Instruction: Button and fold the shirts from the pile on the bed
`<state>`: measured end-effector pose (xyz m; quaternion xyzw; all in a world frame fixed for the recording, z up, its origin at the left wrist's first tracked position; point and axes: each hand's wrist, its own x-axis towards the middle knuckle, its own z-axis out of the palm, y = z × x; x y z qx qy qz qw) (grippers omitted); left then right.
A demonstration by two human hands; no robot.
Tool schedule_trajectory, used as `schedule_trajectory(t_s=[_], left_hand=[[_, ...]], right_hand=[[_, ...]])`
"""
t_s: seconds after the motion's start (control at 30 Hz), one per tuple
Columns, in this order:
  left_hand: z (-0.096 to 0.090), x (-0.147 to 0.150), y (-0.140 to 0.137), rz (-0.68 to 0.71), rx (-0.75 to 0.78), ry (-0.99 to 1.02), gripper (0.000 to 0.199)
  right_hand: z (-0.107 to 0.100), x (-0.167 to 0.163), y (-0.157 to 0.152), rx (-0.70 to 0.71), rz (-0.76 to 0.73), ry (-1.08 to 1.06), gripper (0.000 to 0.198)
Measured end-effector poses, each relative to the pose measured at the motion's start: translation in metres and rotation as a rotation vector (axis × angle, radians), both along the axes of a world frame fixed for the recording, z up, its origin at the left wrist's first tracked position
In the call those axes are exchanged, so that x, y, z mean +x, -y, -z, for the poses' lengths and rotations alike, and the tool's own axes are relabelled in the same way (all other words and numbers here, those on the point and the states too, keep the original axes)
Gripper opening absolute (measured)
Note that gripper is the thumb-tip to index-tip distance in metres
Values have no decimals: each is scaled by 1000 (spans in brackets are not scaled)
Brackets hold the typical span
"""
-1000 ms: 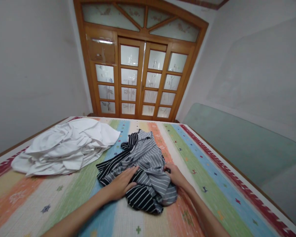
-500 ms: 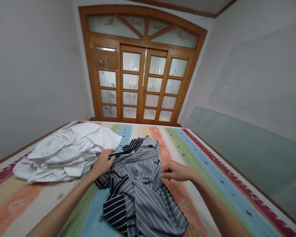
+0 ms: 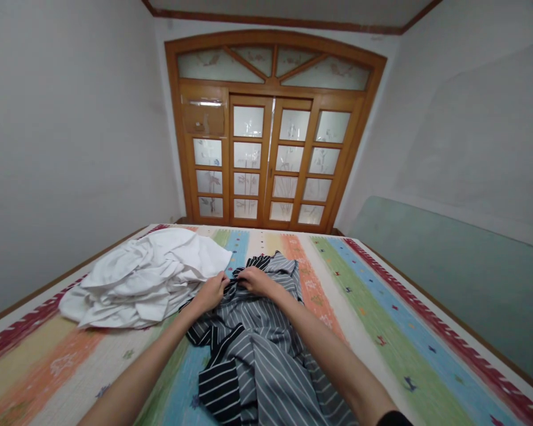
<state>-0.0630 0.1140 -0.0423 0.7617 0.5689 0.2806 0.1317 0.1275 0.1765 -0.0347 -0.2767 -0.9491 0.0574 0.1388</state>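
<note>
Clock: read from the middle of the view, twelve at the top.
Striped garment (image 3: pixel 275 367): black and grey with white pinstripes, crumpled on the bedspread (image 3: pixel 368 313) at six o'clock, its near end running to the bottom edge of the view; its exact cut cannot be told.
Left hand (image 3: pixel 212 291): between seven and eight o'clock, fingers drawn in narrow, pinching a black edge of the striped garment at that garment's own eleven o'clock.
Right hand (image 3: pixel 254 281): near six o'clock, just beside the left hand, fingers curled down and gripping the same black edge; the forearm crosses over the grey cloth.
Dark cuff (image 3: pixel 393 418): on the right arm, at five o'clock.
White cloth (image 3: pixel 142 284): a rumpled heap at eight o'clock, close by the left hand; whether they touch cannot be told.
Bedspread pattern: bands of orange, cream, green and blue with small motifs, maroon borders on both sides.
Wooden doors (image 3: pixel 246 140): glass-paned, beneath an arched transom (image 3: pixel 273 81), at twelve o'clock.
Pale green panel (image 3: pixel 453 272): against the wall (image 3: pixel 479 136), between three and four o'clock.
</note>
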Motion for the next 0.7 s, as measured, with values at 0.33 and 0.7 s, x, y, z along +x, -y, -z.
schedule_trajectory(t_s=[0.33, 0.7], left_hand=[[-57, -12, 4, 170, 63, -47, 30], [-114, -23, -21, 188, 137, -459, 14]], right_hand=[[-52, 57, -11, -76, 154, -54, 22], [-123, 152, 15, -212, 214, 119, 12]])
